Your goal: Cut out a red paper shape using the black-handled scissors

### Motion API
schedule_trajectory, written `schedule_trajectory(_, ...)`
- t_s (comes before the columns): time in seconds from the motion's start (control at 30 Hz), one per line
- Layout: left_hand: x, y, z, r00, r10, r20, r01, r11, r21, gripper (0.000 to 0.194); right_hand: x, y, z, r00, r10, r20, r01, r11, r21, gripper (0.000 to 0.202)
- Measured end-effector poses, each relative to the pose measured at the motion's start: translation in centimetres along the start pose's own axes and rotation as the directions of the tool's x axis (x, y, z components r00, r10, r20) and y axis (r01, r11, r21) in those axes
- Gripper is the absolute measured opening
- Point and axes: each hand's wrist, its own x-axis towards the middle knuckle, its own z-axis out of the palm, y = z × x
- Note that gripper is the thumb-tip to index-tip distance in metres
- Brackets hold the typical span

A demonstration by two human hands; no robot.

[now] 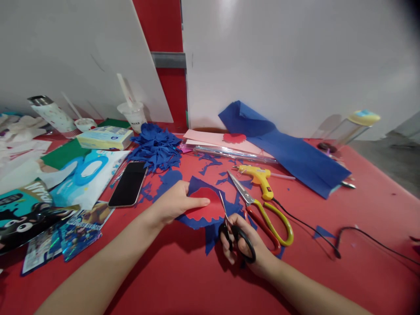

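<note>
My left hand (175,202) pinches a red scalloped paper piece (205,209) together with the dark blue paper (196,183) beneath it, thumb flat on the red. My right hand (244,245) has its fingers through the black handles of small scissors (246,250). Their blades point up and away from me at the right edge of the two layers. Just right of the blades lie large scissors (259,210) with one yellow and one red handle. Blue paper scraps lie under and around both hands.
A yellow glue gun (259,177) with a black cord lies at right. Behind it stretches a long blue sheet (285,148). A phone (128,183), a blue scrap heap (155,146), a plastic cup (133,114) and snack packets stand or lie left on the red table (164,280).
</note>
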Motion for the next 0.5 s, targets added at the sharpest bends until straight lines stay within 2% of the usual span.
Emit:
schedule_trajectory(0.17,-0.04,0.06,0.42,1.0,-0.011,-0.019,0.01,0.998,-0.058,0.015,0.0,0.13,-0.05,1.0,-0.001,-0.016,0.0,1.0,-0.012,0.053)
schedule_trajectory(0.5,0.03,0.0,0.7,0.998,-0.059,0.01,0.06,0.981,-0.187,0.013,-0.16,-0.05,0.01,1.0,-0.003,-0.02,0.003,1.0,-0.007,0.048)
